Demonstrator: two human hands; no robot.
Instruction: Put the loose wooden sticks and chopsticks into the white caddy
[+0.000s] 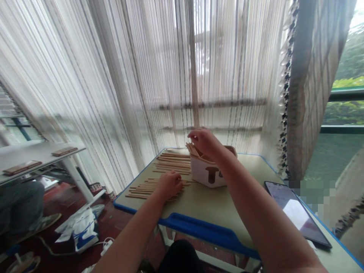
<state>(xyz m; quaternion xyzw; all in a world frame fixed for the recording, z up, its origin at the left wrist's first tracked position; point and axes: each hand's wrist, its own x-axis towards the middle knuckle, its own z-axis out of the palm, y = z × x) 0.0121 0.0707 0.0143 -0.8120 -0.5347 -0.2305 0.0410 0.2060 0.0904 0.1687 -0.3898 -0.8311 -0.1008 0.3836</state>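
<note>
My left hand [170, 184] rests on a row of thin wooden sticks [142, 188], like chopsticks, lying flat on the small table [196, 203]. Its fingers curl down around some of them, and stick ends poke out on both sides. A second group of sticks [173, 162] lies farther back. My right hand [203, 141] hovers over a white box [201, 172] with a brown rim and brown marking. Its fingers are bent and apart, with nothing visible between them. Just below the fingertips, several pale sticks [193, 150] lean out of the box's left corner. My forearm hides part of the box.
A tablet [298, 212] lies at the table's right side. The table has a raised blue front edge [207, 231]. A sheer curtain [170, 76] hangs behind it. To the left are another table [42, 155], a person's leg [19, 208] and a plastic bag [85, 227] on the floor.
</note>
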